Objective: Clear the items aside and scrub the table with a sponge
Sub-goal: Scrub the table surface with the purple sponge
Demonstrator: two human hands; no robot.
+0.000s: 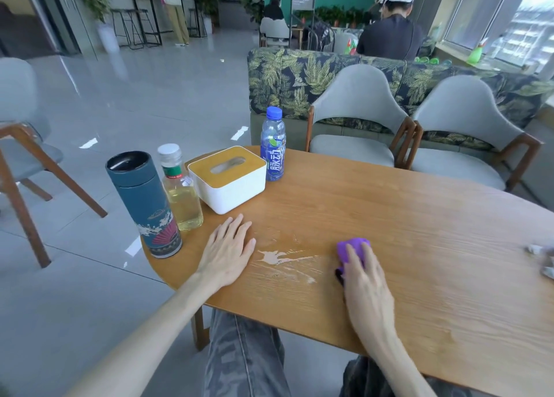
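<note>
On the wooden table (389, 217), a wet smear (281, 257); grey floor (135, 97) beyond

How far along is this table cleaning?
Done: the flask, two bottles and tissue box stand grouped at the table's left end. In hand: the right hand presses a purple sponge; the left hand lies flat. Left: the white spill between them, unwiped.

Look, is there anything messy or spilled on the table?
Yes. A pale, splashy smear streaks the wooden table between the left hand and the right hand, which presses a purple sponge. The bottles and tissue box stand upright.
</note>
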